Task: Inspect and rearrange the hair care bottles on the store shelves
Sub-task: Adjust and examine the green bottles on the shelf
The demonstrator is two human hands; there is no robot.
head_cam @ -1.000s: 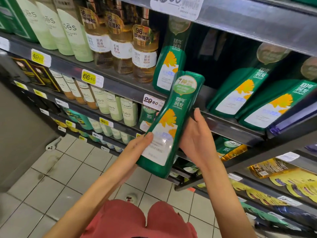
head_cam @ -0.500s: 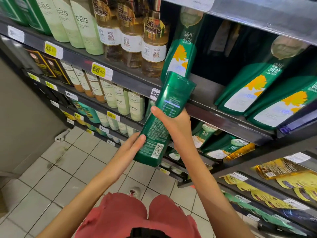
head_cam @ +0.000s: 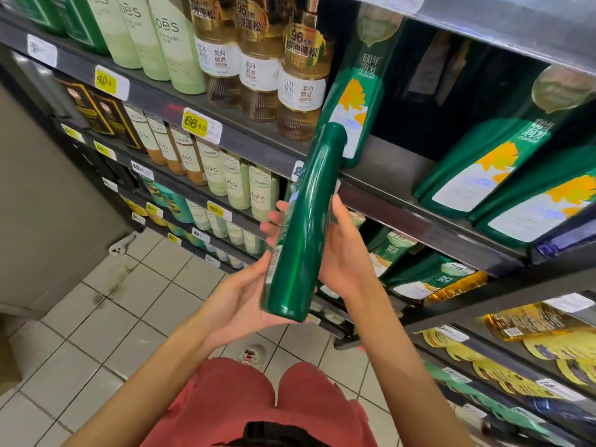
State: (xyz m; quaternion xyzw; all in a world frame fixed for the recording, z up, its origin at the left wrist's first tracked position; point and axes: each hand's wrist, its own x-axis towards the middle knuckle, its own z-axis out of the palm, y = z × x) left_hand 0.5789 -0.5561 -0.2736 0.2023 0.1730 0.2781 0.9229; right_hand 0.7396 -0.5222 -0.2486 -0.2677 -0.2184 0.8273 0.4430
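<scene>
The dark green bottle (head_cam: 306, 227) was held tilted and edge-on, its upper end leaning away toward the shelf (head_cam: 258, 146) rim. The right hand (head_cam: 346, 262) gripped its middle, with the thumb on the near side and the fingers (head_cam: 274, 221) wrapped behind, tips showing at the bottle's left. The left hand (head_cam: 235, 304) cradled the base in its palm, thumb along the barcode side. Whether its fingers curled underneath could not be told.

Above the right fingers, the bottle's upper end overlapped a matching green bottle (head_cam: 354, 101) standing on the shelf. Amber bottles (head_cam: 300, 88) stood left of that, and pale green bottles (head_cam: 180, 50) farther left. Below the left fingers lay tiled floor (head_cam: 129, 301).
</scene>
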